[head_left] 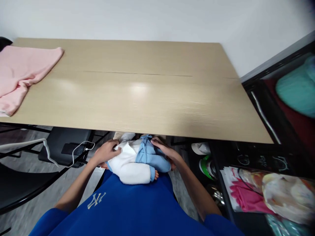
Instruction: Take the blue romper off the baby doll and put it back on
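Note:
A doll in a white and light-blue outfit [137,162] lies on my lap, just below the front edge of the wooden table [147,95]. My left hand [106,152] grips the white part of the outfit on the left. On the right, my right hand [164,150] presses on the blue part, fingers curled over the cloth. A small bare doll foot sticks out at the bottom of the bundle. I wear a blue shirt [133,209] with a white logo.
A pink cloth [22,70] lies on the table's far left. A black shelf unit [278,137] at the right holds a teal bundle [297,88], pink items and bags. A black chair [27,183] and white cables [46,147] sit at the left under the table.

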A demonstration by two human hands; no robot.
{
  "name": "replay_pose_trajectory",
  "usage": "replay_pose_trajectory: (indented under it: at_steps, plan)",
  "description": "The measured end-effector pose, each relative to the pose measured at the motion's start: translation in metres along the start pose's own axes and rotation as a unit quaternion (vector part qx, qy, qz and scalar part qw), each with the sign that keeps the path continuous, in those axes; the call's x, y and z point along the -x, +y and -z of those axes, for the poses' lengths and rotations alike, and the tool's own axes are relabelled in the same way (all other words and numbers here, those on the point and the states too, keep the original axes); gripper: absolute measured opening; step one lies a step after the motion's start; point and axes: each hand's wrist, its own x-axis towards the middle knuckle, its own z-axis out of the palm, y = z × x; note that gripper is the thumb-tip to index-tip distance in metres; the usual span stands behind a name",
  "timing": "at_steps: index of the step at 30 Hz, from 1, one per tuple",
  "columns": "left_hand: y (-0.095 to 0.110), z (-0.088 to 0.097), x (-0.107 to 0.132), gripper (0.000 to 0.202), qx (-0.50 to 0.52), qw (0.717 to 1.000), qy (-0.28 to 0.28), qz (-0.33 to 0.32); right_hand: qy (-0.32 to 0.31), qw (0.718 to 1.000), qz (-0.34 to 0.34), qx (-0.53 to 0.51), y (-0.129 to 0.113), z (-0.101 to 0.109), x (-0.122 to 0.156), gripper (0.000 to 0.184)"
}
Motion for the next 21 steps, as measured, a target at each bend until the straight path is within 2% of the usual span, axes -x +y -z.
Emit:
replay_pose_trajectory:
  at_steps: [3, 6, 8, 10, 15, 18, 21]
  plan:
    - [-0.001, -0.002, -0.001, 0.036, -0.018, 1.000, 0.013, 0.014, 0.016, 0.997, -0.043, 0.068, 0.009, 0.002, 0.036, 0.038]
    - [-0.005, -0.004, 0.000, 0.049, -0.024, 0.999, 0.021, 0.029, 0.050, 0.959, -0.156, 0.229, 0.010, 0.007, 0.071, 0.046]
    - [-0.009, -0.006, 0.000, 0.057, -0.023, 0.999, 0.019, 0.036, 0.023, 0.933, -0.225, 0.280, 0.006, 0.005, 0.085, 0.053]
    - [-0.012, -0.008, 0.000, 0.061, -0.019, 0.999, 0.018, 0.039, -0.003, 0.924, -0.254, 0.284, 0.000, -0.003, 0.089, 0.054]
    - [-0.018, -0.012, -0.003, 0.060, -0.017, 0.999, 0.022, 0.042, 0.011, 0.927, -0.246, 0.282, 0.000, -0.022, 0.080, 0.040]
    - [-0.021, -0.014, -0.003, 0.059, -0.017, 0.999, 0.025, 0.042, 0.037, 0.943, -0.202, 0.262, 0.018, -0.015, 0.083, 0.036]
    - [-0.024, -0.016, -0.002, 0.059, -0.012, 0.998, 0.033, 0.051, 0.113, 0.954, -0.159, 0.229, 0.040, 0.001, 0.097, 0.037]
